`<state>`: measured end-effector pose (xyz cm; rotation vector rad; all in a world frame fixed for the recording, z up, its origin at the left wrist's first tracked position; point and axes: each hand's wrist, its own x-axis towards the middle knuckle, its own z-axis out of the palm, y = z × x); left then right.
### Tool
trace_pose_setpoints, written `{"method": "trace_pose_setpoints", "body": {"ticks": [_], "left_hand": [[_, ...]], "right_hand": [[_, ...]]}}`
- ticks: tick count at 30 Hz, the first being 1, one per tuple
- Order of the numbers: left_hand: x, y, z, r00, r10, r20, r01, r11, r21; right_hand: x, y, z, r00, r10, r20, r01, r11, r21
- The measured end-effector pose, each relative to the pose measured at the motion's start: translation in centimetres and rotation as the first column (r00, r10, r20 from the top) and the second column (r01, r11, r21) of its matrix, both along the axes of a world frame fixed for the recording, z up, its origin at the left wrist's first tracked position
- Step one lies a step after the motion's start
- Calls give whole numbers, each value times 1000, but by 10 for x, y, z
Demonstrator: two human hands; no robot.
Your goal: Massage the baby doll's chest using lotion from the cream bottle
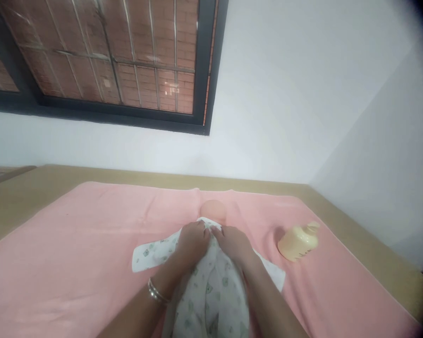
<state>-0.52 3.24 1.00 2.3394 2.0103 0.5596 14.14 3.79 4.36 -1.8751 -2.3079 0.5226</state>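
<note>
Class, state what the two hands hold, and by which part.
Left hand and right hand both pinch the white printed garment at its collar, below the doll's head.

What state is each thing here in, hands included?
left hand: pinching the white garment at its collar
right hand: pinching the same collar
white garment: draped over the doll, sleeves spread
doll: lying down, only its head showing
yellow bottle: lying on its side
pink towel: spread flat

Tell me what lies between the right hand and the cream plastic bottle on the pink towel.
In the head view, only bare pink towel separates the right hand from the cream plastic bottle; a sleeve of the white printed garment lies just nearer.
</note>
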Motion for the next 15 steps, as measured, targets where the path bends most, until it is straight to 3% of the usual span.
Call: {"method": "trace_pose_setpoints", "body": {"ticks": [3, 10, 15], "left_hand": [[3, -1, -1, 998, -48, -31, 50, 998, 37], [-2, 2, -4, 994, -84, -71, 85, 996, 17], [-1, 2, -1, 997, -72, -13, 73, 997, 35]], "right_hand": [[6, 5, -3, 998, 9, -69, -14, 997, -73], [-10, -11, 6, 999, -35, -3, 35, 996, 88], [-12, -9, 4, 997, -74, 31, 70, 993, 92]]}}
